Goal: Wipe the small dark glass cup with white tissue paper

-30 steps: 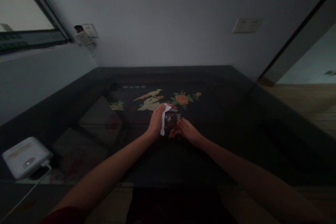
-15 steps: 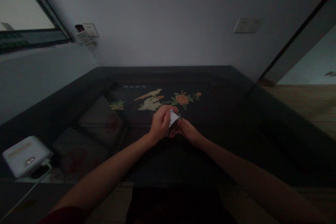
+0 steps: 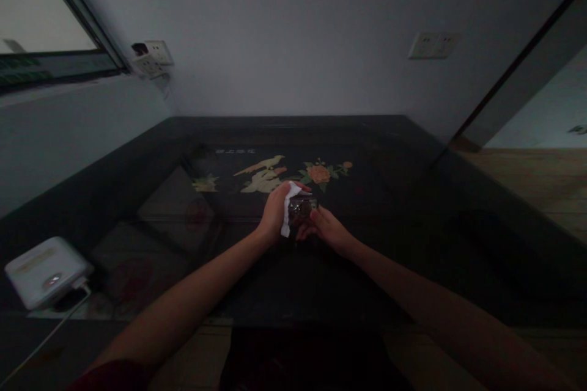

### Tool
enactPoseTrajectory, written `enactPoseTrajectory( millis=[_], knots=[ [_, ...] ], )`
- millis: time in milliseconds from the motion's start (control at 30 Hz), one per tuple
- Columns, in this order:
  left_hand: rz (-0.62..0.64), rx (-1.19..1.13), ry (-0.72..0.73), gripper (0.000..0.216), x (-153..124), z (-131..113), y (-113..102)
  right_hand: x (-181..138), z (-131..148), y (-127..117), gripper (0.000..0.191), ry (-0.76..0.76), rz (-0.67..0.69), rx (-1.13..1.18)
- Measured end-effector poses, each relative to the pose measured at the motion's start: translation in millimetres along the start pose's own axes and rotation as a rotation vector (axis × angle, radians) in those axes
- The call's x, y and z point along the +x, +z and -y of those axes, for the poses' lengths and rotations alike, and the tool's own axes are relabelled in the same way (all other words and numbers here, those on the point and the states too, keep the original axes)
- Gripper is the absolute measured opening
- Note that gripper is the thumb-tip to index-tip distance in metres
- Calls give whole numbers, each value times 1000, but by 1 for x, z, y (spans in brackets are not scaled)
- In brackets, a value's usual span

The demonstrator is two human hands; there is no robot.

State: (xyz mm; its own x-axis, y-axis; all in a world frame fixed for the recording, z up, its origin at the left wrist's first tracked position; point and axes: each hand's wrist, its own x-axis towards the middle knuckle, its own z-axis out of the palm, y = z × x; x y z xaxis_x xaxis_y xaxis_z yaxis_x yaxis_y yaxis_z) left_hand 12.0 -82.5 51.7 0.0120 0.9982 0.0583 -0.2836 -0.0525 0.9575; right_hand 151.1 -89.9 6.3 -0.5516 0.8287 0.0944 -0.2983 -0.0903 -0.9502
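Observation:
Over the middle of a dark table, my right hand grips a small, dark, shiny block-like object by its right side. What kind of object it is cannot be made out in the dim light. My left hand is on the object's left, curved around a white tissue. The tissue lies between the left palm and the object. Part of the left fingers is hidden behind the tissue and the object.
At the table's left front corner sits a white box-shaped device with a white cable. A bird-and-flower picture decorates the tabletop. Wall sockets are on the wall behind, with another socket at left, near a window.
The left hand has drawn back slightly to the left with the tissue. The dark object's face, mostly covered before, now shows. My right hand has barely moved.

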Motion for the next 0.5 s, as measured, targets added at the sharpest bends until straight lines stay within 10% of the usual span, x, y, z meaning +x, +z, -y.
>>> enactPoseTrajectory(
  millis=[200,500],
  knots=[
    [-31,-295,-264,23,2,-1,3,-1,-1,0,51,0,5,-24],
    [19,-137,-47,29,-1,5,1,-1,1,1,53,-2,14,-20]
  ],
)
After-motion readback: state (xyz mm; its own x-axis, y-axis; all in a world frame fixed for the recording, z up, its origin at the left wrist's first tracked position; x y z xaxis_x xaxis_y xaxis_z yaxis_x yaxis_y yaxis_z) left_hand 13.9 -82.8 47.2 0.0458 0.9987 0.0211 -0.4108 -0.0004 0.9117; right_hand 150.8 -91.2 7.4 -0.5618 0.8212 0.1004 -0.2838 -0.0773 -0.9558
